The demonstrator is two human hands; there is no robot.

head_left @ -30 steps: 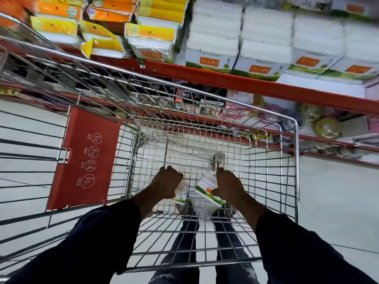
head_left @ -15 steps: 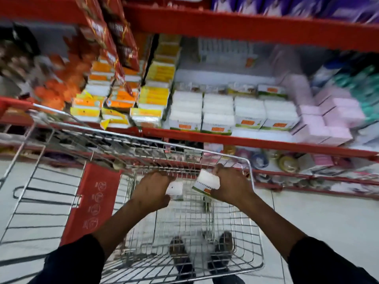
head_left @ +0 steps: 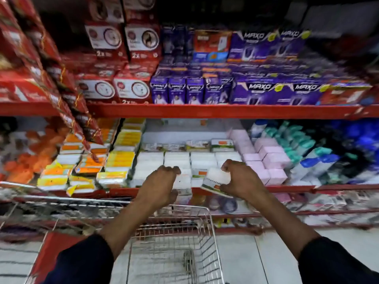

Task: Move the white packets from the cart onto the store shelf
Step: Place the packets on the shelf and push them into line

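Note:
My left hand (head_left: 159, 186) grips a white packet (head_left: 183, 184) and my right hand (head_left: 241, 180) grips another white packet (head_left: 217, 179) with a green and orange label. Both hands hang above the front lip of the red store shelf (head_left: 123, 191), just in front of rows of stacked white packets (head_left: 178, 158). The wire cart (head_left: 172, 249) is below my forearms, and what shows of its basket holds no packets.
Yellow and orange packs (head_left: 114, 167) lie left of the white rows, pink boxes (head_left: 266, 160) to the right. An upper red shelf (head_left: 205, 110) carries purple and red boxes. Red sachet strips (head_left: 67, 95) hang at left. White floor (head_left: 276, 255) lies right of the cart.
Both hands lifted a packet each out of the cart's bottom and rose to the shelf's front edge. The view tilted up from the cart to the shelves.

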